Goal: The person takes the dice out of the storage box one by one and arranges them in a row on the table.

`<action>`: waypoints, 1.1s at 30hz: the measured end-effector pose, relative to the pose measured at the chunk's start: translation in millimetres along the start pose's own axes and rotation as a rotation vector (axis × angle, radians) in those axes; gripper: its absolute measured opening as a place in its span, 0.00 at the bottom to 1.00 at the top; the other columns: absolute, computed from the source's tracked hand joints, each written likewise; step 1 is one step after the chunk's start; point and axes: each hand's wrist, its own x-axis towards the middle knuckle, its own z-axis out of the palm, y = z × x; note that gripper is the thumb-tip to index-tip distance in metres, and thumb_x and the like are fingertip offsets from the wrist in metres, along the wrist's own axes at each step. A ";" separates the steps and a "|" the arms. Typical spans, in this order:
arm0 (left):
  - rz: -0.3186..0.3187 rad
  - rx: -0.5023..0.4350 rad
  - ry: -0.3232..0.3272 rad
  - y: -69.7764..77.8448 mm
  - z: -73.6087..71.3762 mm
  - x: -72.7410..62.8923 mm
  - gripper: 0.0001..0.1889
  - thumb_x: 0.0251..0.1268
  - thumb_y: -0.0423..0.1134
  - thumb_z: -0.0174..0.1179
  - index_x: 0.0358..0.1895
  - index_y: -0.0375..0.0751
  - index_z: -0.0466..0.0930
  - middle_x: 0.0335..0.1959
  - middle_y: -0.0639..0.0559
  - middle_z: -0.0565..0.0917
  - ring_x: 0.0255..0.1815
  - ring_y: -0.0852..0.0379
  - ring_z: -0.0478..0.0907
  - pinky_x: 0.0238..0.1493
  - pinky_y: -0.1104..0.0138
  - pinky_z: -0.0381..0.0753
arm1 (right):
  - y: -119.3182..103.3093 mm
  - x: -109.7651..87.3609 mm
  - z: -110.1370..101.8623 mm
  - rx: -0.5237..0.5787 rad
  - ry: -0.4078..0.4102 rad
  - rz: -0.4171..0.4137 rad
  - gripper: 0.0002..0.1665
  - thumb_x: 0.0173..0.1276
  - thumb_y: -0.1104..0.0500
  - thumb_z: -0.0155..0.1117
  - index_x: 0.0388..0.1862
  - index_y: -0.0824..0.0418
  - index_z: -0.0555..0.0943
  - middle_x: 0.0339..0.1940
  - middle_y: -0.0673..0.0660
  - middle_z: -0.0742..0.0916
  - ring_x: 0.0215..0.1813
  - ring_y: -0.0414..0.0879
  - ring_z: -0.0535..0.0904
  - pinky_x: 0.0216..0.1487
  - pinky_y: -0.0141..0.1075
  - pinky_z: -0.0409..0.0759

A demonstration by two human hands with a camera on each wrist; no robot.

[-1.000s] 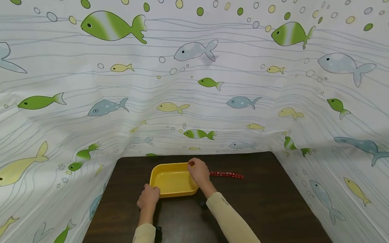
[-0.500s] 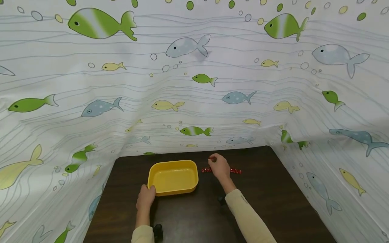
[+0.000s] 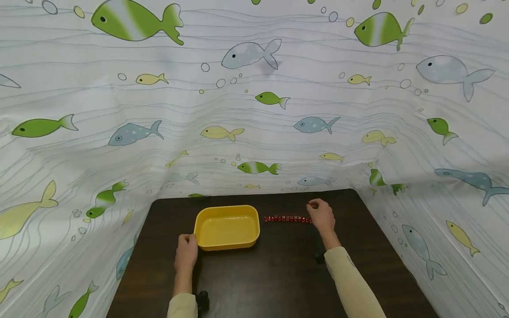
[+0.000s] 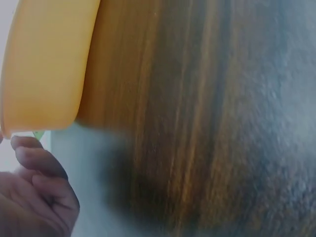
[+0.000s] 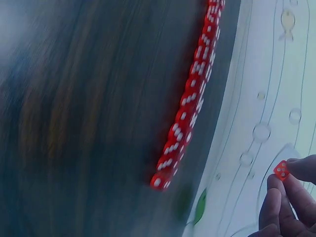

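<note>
My right hand (image 3: 322, 216) pinches a red die (image 5: 281, 170) with white pips between thumb and fingertips. It is raised by the right end of a row of red dice (image 3: 286, 218) on the dark table. In the right wrist view the row (image 5: 185, 108) runs as one line, its near end die showing a single pip. At the near left corner of a yellow tray (image 3: 227, 245), my left hand (image 3: 186, 254) has curled fingers. The left wrist view shows its fingers (image 4: 42, 163) at the lower rim of the tray (image 4: 49, 64), the thumb mostly out of frame.
The dark wooden table (image 3: 258, 282) ends at a white fish-print curtain (image 3: 254, 132) behind and at both sides. The row of dice lies to the right of the tray. Dark devices sit at both wrists.
My right hand has moved right from over the tray, past the row of dice to its right end, uncovering the row. The left hand has stayed by the tray corner, shifting slightly left.
</note>
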 end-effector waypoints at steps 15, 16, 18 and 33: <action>0.144 -0.055 -0.058 -1.6 0.8 4.0 0.23 0.87 0.49 0.41 0.70 0.37 0.69 0.66 0.31 0.82 0.53 0.43 0.79 0.46 0.59 0.72 | 70.4 14.6 -28.9 -0.023 -0.083 0.066 0.22 0.81 0.49 0.62 0.57 0.68 0.84 0.50 0.68 0.89 0.43 0.57 0.86 0.41 0.49 0.82; 0.145 -0.050 -0.064 -1.7 0.4 4.2 0.23 0.87 0.49 0.41 0.70 0.37 0.69 0.66 0.31 0.82 0.53 0.44 0.79 0.46 0.60 0.72 | 74.1 16.0 -28.1 -0.031 -0.098 0.067 0.22 0.81 0.50 0.62 0.57 0.68 0.84 0.50 0.68 0.89 0.44 0.57 0.86 0.42 0.49 0.82; 0.145 -0.047 -0.077 -0.9 -0.5 3.9 0.24 0.87 0.49 0.41 0.71 0.37 0.68 0.67 0.30 0.81 0.54 0.43 0.79 0.47 0.59 0.72 | 80.3 17.7 -25.4 -0.044 -0.125 0.064 0.21 0.81 0.51 0.62 0.57 0.68 0.83 0.52 0.69 0.88 0.46 0.58 0.86 0.43 0.50 0.83; 0.104 -0.027 -0.140 3.1 -1.4 2.5 0.22 0.86 0.49 0.41 0.69 0.39 0.66 0.61 0.34 0.83 0.47 0.47 0.75 0.44 0.59 0.70 | 99.8 29.2 -7.6 -0.168 -0.231 -0.009 0.17 0.81 0.58 0.61 0.60 0.68 0.81 0.55 0.69 0.87 0.48 0.59 0.85 0.47 0.54 0.82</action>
